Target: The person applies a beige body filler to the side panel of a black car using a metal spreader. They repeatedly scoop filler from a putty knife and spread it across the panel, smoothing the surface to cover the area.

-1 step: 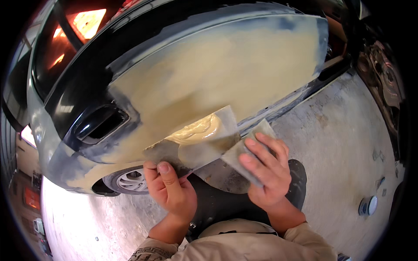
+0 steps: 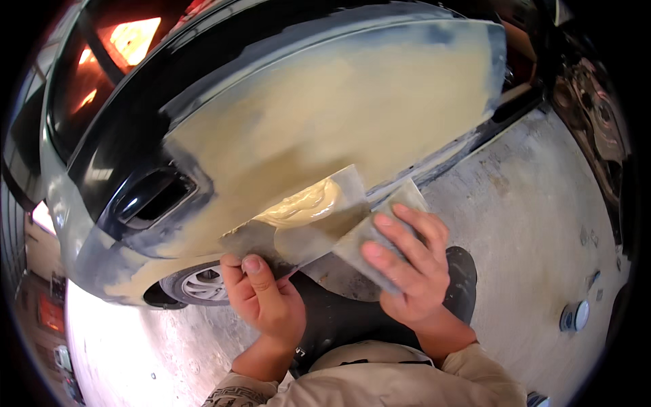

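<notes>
My left hand [image 2: 264, 298] grips the lower left corner of a flat, thin board [image 2: 319, 234] with a mound of creamy yellow paste [image 2: 305, 203] on it. My right hand [image 2: 413, 264] holds a greyish rectangular spreader [image 2: 356, 254] tilted, fingers over its face, near the board's right end; whether they touch is unclear. Behind them is a black car's side panel [image 2: 366, 95], largely coated in beige over blue-grey patches. A dark handle recess [image 2: 156, 200] shows at its left.
A car wheel [image 2: 200, 286] sits below the panel. Concrete floor [image 2: 522, 203] spreads to the right, with a small round can [image 2: 574, 315] on it. Dark car parts [image 2: 597, 129] stand at the far right. My knee [image 2: 461, 278] is beside my right hand.
My right hand and its spreader have shifted slightly left and up, toward the board. The car and board appear a little further left in the picture.
</notes>
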Demonstrator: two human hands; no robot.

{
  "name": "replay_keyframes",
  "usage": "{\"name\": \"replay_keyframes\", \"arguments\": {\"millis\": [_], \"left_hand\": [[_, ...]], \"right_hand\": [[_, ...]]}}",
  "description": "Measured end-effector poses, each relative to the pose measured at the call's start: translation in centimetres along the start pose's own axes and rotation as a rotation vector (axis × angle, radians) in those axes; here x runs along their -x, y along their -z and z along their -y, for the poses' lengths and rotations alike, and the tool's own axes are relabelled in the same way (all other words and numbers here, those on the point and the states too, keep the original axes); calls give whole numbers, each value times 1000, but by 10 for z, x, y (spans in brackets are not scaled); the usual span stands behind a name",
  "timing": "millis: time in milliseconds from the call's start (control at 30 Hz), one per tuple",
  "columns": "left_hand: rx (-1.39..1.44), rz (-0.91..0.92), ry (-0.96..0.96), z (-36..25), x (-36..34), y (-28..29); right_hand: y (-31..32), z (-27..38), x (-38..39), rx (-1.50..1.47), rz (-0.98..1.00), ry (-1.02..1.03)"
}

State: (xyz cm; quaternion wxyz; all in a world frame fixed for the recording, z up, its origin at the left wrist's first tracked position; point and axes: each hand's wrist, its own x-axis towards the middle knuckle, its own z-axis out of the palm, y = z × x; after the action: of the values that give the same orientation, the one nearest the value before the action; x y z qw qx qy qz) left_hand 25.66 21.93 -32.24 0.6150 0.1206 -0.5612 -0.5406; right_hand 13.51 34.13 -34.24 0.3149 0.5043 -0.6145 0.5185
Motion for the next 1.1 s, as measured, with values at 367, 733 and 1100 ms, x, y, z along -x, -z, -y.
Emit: {"name": "replay_keyframes", "arguments": {"millis": [367, 733, 1100], "left_hand": [[-648, 92, -155, 17, 14, -3], [-433, 5, -221, 21, -37, 29], [-1289, 156, -489, 1, -32, 64]], "right_hand": [[-12, -11, 4, -31, 3, -36], [29, -195, 54, -918, -902, -1125], [69, -387, 10, -193, -831, -927]]}}
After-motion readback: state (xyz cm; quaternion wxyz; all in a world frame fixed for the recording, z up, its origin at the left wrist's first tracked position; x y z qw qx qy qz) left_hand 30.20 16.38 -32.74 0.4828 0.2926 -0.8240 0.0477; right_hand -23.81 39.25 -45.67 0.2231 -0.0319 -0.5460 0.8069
